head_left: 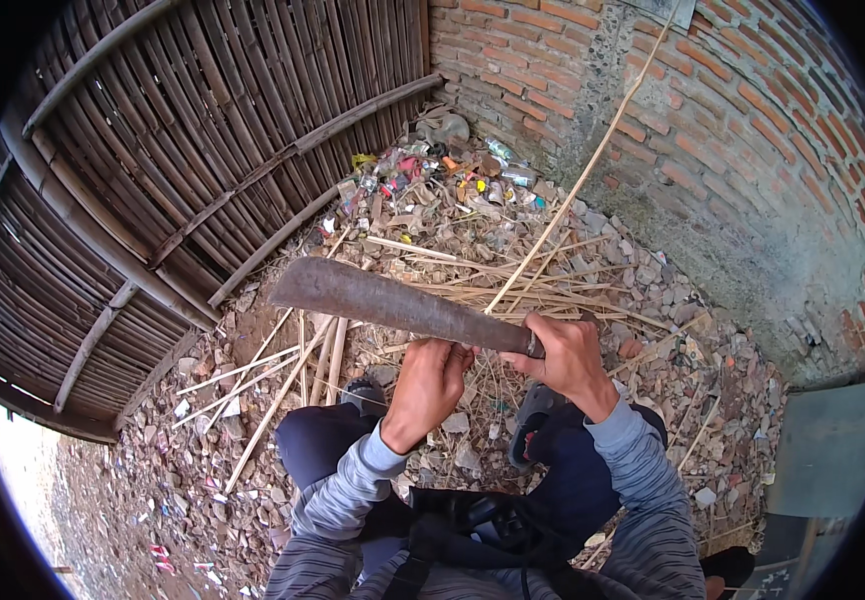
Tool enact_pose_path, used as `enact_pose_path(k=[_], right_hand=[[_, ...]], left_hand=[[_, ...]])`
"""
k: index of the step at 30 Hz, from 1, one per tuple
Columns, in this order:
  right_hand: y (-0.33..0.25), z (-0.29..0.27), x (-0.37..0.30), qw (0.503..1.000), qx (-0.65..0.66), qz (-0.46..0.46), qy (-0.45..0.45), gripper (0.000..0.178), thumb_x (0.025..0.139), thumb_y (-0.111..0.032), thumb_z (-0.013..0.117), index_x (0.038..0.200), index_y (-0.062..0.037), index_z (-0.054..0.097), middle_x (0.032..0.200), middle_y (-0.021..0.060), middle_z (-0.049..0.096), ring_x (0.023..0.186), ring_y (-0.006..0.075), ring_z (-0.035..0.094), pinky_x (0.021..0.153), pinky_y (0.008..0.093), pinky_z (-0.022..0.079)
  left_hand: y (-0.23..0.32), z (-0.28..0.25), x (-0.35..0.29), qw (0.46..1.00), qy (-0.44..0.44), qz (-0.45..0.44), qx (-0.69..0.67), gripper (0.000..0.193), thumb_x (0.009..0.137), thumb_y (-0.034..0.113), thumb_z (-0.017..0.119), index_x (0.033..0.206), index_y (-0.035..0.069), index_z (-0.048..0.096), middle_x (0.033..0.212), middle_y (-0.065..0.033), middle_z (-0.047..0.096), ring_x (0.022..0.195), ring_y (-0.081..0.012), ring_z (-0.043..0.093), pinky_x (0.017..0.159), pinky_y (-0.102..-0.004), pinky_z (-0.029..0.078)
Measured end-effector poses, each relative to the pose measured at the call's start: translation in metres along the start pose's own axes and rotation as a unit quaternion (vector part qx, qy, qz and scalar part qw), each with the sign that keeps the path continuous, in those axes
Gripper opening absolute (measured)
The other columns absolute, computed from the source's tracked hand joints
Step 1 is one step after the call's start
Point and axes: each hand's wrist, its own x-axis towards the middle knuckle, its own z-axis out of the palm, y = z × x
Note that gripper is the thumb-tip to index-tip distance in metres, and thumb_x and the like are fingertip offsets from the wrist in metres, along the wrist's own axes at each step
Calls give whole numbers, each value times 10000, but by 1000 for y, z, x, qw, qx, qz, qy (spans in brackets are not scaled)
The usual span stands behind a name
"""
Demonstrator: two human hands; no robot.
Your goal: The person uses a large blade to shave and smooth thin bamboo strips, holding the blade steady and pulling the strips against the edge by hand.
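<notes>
My right hand [570, 362] is closed around the handle of a machete [382, 305]. Its broad, dark, rust-brown blade points left across the front of me. Just under the blade, my left hand [426, 388] is closed with its fingers pinched together. A long, thin bamboo strip [580, 185] slants from the upper right, passes behind the blade and lines up with the left fingertips. The blade covers the part of the strip just above those fingers.
Split bamboo strips [552, 287] lie piled on the rubble beyond the blade, with more sticks [282, 385] at the left. Litter [452, 175] fills the far corner. A bamboo-slat wall [222, 120] stands left, a brick wall [732, 130] right. My shoes [532, 425] rest on stony ground.
</notes>
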Motion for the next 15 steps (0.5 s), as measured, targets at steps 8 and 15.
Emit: enact_pose_path(k=[8, 15], right_hand=[[17, -14, 8, 996, -5, 81, 35, 520, 927, -556, 740, 975, -39, 711, 636, 122, 660, 525, 312, 658, 496, 431, 495], [6, -8, 2, 999, 7, 39, 27, 543, 948, -556, 713, 977, -14, 712, 648, 133, 663, 539, 326, 670, 513, 445, 511]], left_hand=[[16, -17, 2, 991, -29, -111, -69, 156, 1063, 41, 525, 948, -13, 616, 689, -97, 594, 579, -161, 541, 568, -338, 422], [15, -3, 0, 986, -38, -123, -109, 167, 1079, 50, 506, 948, -4, 595, 641, -62, 563, 578, -137, 522, 566, -324, 415]])
